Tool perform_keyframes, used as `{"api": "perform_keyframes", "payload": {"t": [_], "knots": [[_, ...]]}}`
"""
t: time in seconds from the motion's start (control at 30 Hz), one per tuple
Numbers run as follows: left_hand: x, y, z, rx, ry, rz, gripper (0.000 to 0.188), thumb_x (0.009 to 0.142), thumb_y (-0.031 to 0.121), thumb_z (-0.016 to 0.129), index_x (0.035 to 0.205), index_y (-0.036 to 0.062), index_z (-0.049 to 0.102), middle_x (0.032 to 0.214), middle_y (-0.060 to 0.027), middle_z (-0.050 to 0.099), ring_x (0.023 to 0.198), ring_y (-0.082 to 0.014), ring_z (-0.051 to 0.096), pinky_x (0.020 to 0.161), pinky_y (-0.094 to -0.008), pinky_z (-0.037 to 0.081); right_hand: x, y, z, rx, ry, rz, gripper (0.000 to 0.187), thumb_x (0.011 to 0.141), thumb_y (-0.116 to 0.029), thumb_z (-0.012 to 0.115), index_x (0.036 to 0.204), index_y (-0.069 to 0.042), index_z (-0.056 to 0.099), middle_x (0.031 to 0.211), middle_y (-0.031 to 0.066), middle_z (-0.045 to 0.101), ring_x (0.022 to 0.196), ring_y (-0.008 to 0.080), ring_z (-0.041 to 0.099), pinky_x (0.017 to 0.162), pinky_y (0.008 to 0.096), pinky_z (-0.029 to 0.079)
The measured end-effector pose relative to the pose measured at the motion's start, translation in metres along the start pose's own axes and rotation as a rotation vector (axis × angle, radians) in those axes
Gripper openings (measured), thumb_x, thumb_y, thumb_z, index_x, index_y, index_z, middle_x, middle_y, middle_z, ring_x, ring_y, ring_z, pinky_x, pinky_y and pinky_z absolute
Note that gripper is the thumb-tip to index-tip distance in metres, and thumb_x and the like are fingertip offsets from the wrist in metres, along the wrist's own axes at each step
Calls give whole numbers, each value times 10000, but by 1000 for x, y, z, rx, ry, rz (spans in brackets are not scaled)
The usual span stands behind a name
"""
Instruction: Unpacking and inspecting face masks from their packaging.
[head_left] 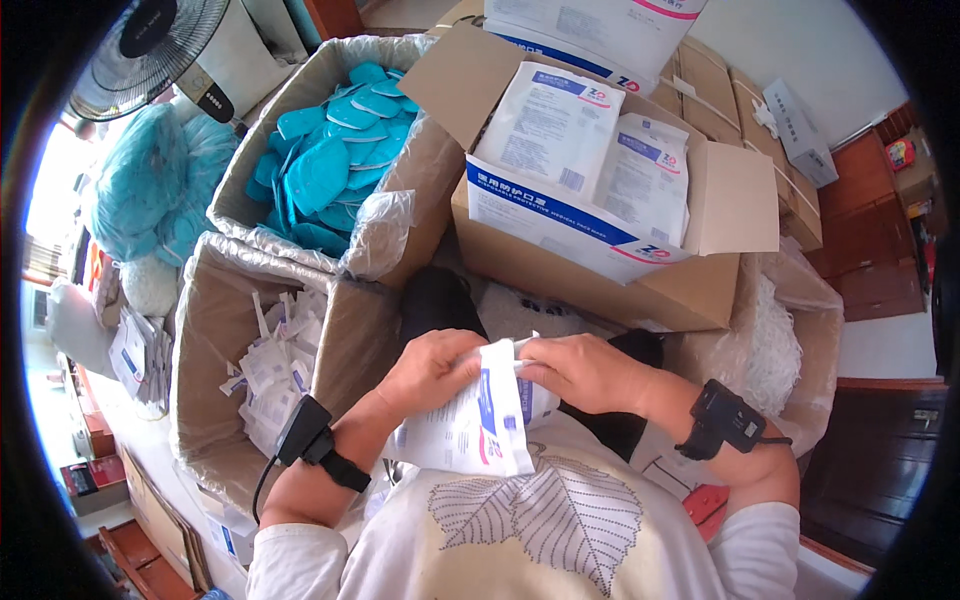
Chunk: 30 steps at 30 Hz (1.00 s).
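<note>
A white packaging bag [455, 435] with blue and pink print hangs in front of my chest, its upper edge between my two hands. My left hand [437, 368] grips its top left corner, thumb over the front. At the opposite corner, my right hand [580, 370] pinches the edge with bent fingers. The upper part of the bag looks folded over, and what is inside cannot be seen. Just beyond my hands stands an open cardboard carton [575, 220], holding similar white bags [555, 125] upright.
Teal folded face masks [335, 165] fill a plastic-lined box at the upper left. Below it, another lined box [205, 330] holds small white packets [280, 365]. White strands [775, 340] lie in a box at right. Bagged teal masks [140, 180] and a fan [150, 40] stand far left.
</note>
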<state>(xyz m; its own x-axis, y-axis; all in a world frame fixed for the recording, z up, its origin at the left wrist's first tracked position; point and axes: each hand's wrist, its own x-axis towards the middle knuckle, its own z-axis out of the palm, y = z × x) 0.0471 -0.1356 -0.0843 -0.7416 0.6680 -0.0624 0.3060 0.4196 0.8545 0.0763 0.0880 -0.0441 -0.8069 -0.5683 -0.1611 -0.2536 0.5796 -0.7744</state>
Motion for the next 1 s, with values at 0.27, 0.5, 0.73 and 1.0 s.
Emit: {"api": "perform_keyframes", "payload": {"t": [0.27, 0.5, 0.73, 1.0], "knots": [[4, 35, 3, 311, -64, 122, 181, 770, 147, 502, 924, 53, 518, 801, -118, 562, 820, -274, 541, 741, -383, 397, 13, -9, -26, 20, -271, 120, 293, 871, -304, 448, 836, -33, 554, 771, 181, 602, 756, 348, 578, 650, 421, 451], [-19, -28, 55, -217, 48, -158, 99, 831, 86, 479, 892, 37, 539, 841, -68, 578, 764, -206, 557, 675, -318, 448, 10, -20, 6, -562, -171, -368, 189, 769, -253, 522, 695, -87, 572, 674, 85, 588, 644, 238, 586, 582, 344, 465], [-10, -41, 24, -183, 333, -319, 124, 853, 73, 427, 896, 9, 524, 777, -126, 580, 729, -247, 564, 661, -331, 447, -15, -31, 27, -271, -65, -496, 221, 791, -296, 519, 656, -122, 528, 641, 56, 548, 605, 218, 565, 546, 325, 453], [7, 12, -14, 227, 96, 337, 47, 726, 18, 451, 736, 34, 494, 649, -127, 481, 600, -330, 486, 546, -389, 387, 12, -17, -34, -89, 170, -106, 250, 812, -296, 524, 950, -89, 554, 856, 126, 602, 799, 322, 581, 716, 419, 447]]}}
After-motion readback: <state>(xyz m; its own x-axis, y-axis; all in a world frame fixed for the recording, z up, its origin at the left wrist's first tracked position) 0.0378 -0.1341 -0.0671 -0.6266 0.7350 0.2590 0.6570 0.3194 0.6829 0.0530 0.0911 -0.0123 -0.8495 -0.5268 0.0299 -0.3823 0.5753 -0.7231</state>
